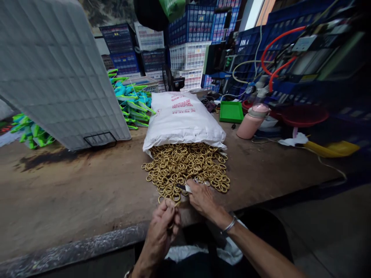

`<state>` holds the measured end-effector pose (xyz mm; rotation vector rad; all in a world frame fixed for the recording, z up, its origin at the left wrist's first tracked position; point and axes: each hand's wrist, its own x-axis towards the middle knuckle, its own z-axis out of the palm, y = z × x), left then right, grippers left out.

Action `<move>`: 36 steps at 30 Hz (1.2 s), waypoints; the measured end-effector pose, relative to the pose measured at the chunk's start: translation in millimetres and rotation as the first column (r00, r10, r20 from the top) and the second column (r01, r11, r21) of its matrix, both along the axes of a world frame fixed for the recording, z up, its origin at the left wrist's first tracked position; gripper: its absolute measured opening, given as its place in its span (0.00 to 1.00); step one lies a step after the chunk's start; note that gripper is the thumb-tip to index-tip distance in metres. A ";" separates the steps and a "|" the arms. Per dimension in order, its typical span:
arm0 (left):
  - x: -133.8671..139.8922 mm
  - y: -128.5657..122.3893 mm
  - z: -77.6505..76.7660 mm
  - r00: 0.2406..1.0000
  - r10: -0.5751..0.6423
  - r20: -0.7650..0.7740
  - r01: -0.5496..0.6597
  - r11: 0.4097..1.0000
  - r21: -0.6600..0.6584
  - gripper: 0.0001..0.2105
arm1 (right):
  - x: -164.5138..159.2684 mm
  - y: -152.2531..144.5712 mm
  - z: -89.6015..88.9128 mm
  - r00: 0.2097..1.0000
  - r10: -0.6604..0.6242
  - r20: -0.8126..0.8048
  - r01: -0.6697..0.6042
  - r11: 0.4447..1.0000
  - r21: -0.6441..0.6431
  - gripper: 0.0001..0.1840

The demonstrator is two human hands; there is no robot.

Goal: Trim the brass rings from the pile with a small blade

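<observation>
A heap of gold-coloured rings (185, 164) spills from the mouth of a white printed sack (182, 119) onto the table. My left hand (164, 224), at the near edge of the heap, pinches one gold ring (177, 203) between thumb and fingertips. Just to the right, my right hand (201, 197) is closed on a small knife (181, 186) with a dark blade and a whitish wrapped part by the fingers. The blade points left over the rings, a little above the pinched ring. Part of its handle is hidden in my palm.
A tall grey padded panel (63, 73) stands at left, with green and blue plastic pieces (133, 100) behind it. On the right are a green tray (231, 112), a pink bottle (252, 121) and a red basin (304, 116). Stacked crates (188, 56) line the back.
</observation>
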<state>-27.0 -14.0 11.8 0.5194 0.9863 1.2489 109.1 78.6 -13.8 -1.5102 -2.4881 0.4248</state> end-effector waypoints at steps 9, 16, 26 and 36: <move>-27.4 0.6 -7.0 0.982 0.137 0.133 -0.138 0.990 0.000 0.10 | -52.1 19.7 9.0 0.997 0.073 -0.006 -0.073 0.996 0.056 0.07; -45.7 -1.4 -20.0 0.942 0.188 0.279 -0.164 0.981 -0.108 0.09 | -71.1 21.7 3.0 0.995 0.030 0.090 -0.034 0.998 0.044 0.08; -45.0 17.9 -24.5 0.946 0.233 0.227 -0.211 0.971 -0.116 0.10 | -47.6 21.8 7.1 1.000 0.021 0.008 -0.021 0.997 0.068 0.11; -44.8 18.4 -25.1 0.940 0.251 0.229 -0.236 0.967 -0.091 0.11 | -60.5 18.6 2.0 0.996 0.080 0.041 -0.082 0.995 0.052 0.09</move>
